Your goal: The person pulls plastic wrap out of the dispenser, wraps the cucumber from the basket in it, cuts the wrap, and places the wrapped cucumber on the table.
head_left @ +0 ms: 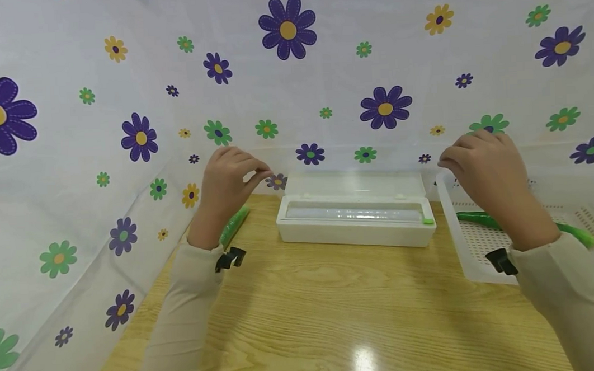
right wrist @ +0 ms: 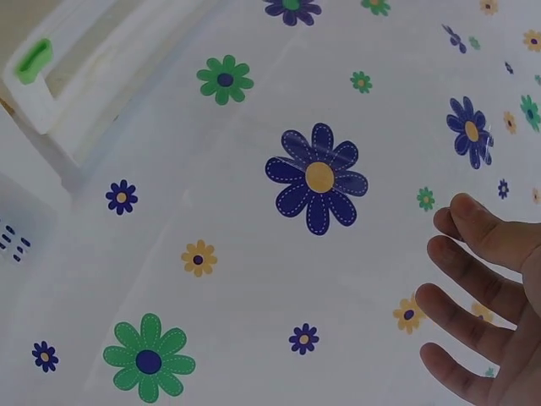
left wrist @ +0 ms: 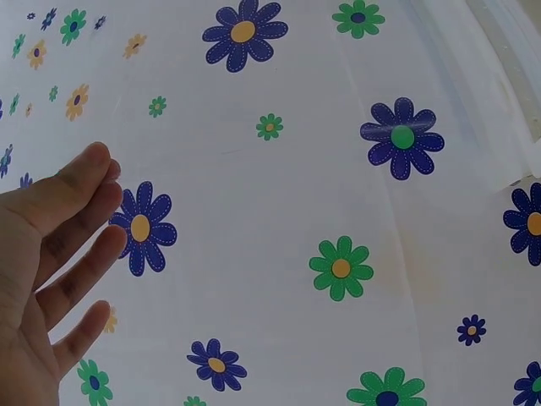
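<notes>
Both hands are raised behind and above a white cling film box (head_left: 355,230), one near each end. My left hand (head_left: 231,178) pinches thumb against forefinger, with the other fingers (left wrist: 84,266) loosely bent in the left wrist view. The right hand (head_left: 487,167) pinches the same way. Between them a clear sheet of cling film (right wrist: 338,156) shows only as faint sheen over the printed flowers. The box lid (head_left: 354,185) stands open at the back, and a roll (head_left: 349,213) lies inside. A green slide cutter (head_left: 427,221) sits at the box's right end.
A white perforated basket (head_left: 456,239) stands at right, holding a long green vegetable (head_left: 480,218) partly hidden by the right forearm. Behind the left wrist lies a shiny green vegetable (head_left: 234,225). Flower-printed sheeting (head_left: 332,83) surrounds the wooden table (head_left: 303,308) at the back and left.
</notes>
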Demonstrator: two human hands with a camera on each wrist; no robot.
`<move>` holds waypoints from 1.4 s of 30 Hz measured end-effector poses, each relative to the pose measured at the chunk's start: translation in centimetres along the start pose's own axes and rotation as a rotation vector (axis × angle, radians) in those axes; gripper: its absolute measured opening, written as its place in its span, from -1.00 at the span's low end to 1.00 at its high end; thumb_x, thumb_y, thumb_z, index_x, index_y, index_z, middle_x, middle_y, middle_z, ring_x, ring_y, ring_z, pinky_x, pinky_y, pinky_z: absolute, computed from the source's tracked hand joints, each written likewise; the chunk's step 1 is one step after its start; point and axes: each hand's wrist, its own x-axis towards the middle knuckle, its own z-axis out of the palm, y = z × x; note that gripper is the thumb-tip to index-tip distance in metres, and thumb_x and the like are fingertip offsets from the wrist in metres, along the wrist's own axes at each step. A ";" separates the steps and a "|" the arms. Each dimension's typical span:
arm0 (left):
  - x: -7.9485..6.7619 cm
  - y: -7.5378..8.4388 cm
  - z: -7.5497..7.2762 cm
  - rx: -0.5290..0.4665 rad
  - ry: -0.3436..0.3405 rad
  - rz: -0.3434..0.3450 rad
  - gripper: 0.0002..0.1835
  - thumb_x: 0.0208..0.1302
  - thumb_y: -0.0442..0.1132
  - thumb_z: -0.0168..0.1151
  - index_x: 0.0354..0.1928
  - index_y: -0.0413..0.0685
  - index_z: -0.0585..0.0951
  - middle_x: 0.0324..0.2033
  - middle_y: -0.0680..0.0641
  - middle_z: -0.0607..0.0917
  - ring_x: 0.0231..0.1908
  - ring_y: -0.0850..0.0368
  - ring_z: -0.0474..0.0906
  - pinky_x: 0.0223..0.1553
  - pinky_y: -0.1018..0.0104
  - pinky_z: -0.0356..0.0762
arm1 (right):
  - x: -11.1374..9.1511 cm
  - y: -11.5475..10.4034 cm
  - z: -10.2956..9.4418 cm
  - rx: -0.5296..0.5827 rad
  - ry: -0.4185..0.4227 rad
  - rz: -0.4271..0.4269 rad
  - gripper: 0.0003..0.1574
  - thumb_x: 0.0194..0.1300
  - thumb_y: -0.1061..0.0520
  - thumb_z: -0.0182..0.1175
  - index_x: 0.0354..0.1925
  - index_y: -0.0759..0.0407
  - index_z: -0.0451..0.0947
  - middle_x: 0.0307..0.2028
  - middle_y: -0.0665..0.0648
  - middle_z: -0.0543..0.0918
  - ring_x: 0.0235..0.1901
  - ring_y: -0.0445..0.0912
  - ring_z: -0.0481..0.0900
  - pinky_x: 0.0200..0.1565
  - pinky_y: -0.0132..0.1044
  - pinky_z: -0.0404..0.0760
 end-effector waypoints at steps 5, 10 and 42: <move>-0.2 0.4 -0.7 -0.030 -0.009 0.012 -0.83 0.04 -0.18 0.39 -0.43 -0.16 0.73 -0.49 -0.09 0.75 -0.39 0.02 0.59 0.03 0.11 0.47 | -0.5 -0.3 -0.6 0.010 0.024 -0.024 -0.89 0.07 0.33 0.31 -0.34 0.27 0.69 -0.35 0.27 0.71 -0.23 0.16 0.55 -0.21 0.03 0.47; -1.0 0.3 -1.4 -0.134 -0.071 0.021 -0.86 -0.04 -0.24 0.45 -0.44 -0.16 0.74 -0.52 -0.07 0.75 -0.42 0.04 0.57 0.01 0.10 0.47 | -1.3 -0.5 -1.1 0.026 0.026 -0.086 -0.86 -0.01 0.34 0.37 -0.37 0.29 0.69 -0.38 0.27 0.72 -0.26 0.16 0.58 -0.20 0.05 0.50; -5.4 1.2 -1.9 -0.487 -0.938 -0.080 -0.88 0.00 -0.18 0.43 -0.60 0.19 0.69 -0.60 0.27 0.65 -0.50 0.41 0.48 -0.17 0.29 0.54 | -7.7 -1.1 1.1 0.349 0.025 -0.595 -0.38 0.42 -0.19 -0.27 -0.58 -0.02 0.53 -0.51 -0.13 0.50 -0.44 -0.20 0.43 -0.26 -0.25 0.42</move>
